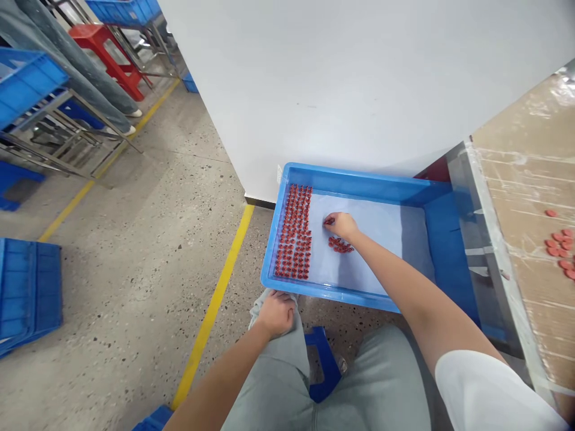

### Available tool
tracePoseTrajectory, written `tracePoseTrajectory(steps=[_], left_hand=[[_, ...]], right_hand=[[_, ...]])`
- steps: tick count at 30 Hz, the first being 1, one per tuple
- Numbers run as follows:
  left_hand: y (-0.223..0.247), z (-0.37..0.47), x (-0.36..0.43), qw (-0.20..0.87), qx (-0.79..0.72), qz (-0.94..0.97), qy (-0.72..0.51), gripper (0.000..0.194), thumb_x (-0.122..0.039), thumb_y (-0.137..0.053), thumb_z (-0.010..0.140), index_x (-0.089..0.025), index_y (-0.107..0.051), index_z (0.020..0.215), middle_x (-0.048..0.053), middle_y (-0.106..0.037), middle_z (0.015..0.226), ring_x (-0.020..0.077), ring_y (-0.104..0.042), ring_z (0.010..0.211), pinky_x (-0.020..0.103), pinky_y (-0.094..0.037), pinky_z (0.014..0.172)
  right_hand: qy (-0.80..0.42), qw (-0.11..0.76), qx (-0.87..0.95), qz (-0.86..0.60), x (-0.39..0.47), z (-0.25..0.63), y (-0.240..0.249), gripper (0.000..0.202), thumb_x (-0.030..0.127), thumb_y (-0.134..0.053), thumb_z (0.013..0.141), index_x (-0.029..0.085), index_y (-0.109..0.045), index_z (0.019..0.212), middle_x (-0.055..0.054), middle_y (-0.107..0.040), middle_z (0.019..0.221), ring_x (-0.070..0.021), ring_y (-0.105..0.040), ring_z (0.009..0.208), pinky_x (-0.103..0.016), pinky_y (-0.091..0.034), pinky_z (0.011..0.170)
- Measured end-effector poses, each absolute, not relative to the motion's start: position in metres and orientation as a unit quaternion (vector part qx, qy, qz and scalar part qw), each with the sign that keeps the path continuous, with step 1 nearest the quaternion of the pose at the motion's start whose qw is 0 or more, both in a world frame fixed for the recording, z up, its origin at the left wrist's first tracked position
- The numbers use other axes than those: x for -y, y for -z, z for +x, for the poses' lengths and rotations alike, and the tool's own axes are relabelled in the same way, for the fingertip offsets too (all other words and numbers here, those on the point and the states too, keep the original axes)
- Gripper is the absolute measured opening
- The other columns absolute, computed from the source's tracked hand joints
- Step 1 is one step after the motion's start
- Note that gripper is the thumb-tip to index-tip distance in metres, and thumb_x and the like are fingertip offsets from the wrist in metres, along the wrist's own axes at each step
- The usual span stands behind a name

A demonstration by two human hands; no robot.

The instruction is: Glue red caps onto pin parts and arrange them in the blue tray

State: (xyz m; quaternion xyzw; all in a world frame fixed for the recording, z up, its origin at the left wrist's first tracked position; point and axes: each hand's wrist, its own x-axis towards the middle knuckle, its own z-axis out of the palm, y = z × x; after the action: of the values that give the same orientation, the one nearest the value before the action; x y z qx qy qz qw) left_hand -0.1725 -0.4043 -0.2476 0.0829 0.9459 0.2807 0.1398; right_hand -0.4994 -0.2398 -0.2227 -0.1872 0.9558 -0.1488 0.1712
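A blue tray (345, 293) lined with a white sheet (381, 224) lies before me. Small dark-red pieces (294, 233) stand in close rows along its left end. My right hand (342, 226) reaches into the tray, its fingers pinched on a small red piece (329, 221). Just below that hand is a loose pile of red pieces (340, 245) on the sheet. My left hand (277, 312) rests on my knee by the tray's near left corner. Its fingers are curled in, with nothing visible in them.
At right, a cardboard-covered table (516, 197) holds several round red pieces (559, 242). A white panel (332, 90) rises behind the tray. Blue crates (29, 293), a red stool (108, 54) and a standing person's legs (85, 66) are at left. A blue stool (324, 365) is below.
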Motion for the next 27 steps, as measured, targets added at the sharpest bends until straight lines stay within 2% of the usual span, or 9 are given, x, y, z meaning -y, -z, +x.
tracePoseTrajectory(steps=[7, 14, 23, 27], left_hand=[[0.248, -0.173, 0.407, 0.137, -0.947, 0.083, -0.279, 0.016, -0.016, -0.053, 0.078, -0.020, -0.067, 0.071, 0.007, -0.067, 0.078, 0.0234, -0.059, 0.088, 0.039, -0.040, 0.092], [0.249, -0.173, 0.407, 0.135, -0.948, 0.085, -0.277, 0.015, -0.016, -0.053, 0.077, -0.019, -0.067, 0.070, 0.008, -0.067, 0.079, 0.0237, -0.059, 0.088, 0.039, -0.040, 0.091], [0.253, -0.172, 0.408, 0.123, -0.949, 0.087, -0.277, 0.013, -0.016, -0.055, 0.075, -0.019, -0.066, 0.069, 0.006, -0.067, 0.078, 0.0225, -0.060, 0.085, 0.038, -0.041, 0.088], [0.255, -0.172, 0.407, 0.118, -0.950, 0.087, -0.277, 0.012, -0.016, -0.056, 0.074, -0.019, -0.066, 0.070, 0.006, -0.067, 0.078, 0.0226, -0.060, 0.085, 0.038, -0.041, 0.087]], right_hand=[[0.139, 0.177, -0.947, -0.230, 0.256, -0.498, 0.225, 0.027, 0.029, -0.067, 0.077, 0.024, -0.074, 0.102, -0.005, -0.075, 0.102, -0.0219, -0.067, 0.092, -0.028, -0.050, 0.078], [0.156, 0.172, -0.947, -0.222, 0.249, -0.501, 0.229, 0.033, 0.027, -0.067, 0.077, 0.022, -0.071, 0.110, -0.005, -0.075, 0.103, -0.0195, -0.068, 0.092, -0.027, -0.050, 0.080], [0.164, 0.168, -0.941, -0.242, 0.263, -0.493, 0.231, 0.024, 0.026, -0.067, 0.078, 0.026, -0.073, 0.101, -0.001, -0.076, 0.099, -0.0179, -0.069, 0.087, -0.025, -0.051, 0.078], [0.163, 0.166, -0.939, -0.252, 0.269, -0.491, 0.229, 0.030, 0.025, -0.067, 0.076, 0.025, -0.072, 0.106, -0.002, -0.076, 0.102, -0.0204, -0.069, 0.092, -0.027, -0.051, 0.081]])
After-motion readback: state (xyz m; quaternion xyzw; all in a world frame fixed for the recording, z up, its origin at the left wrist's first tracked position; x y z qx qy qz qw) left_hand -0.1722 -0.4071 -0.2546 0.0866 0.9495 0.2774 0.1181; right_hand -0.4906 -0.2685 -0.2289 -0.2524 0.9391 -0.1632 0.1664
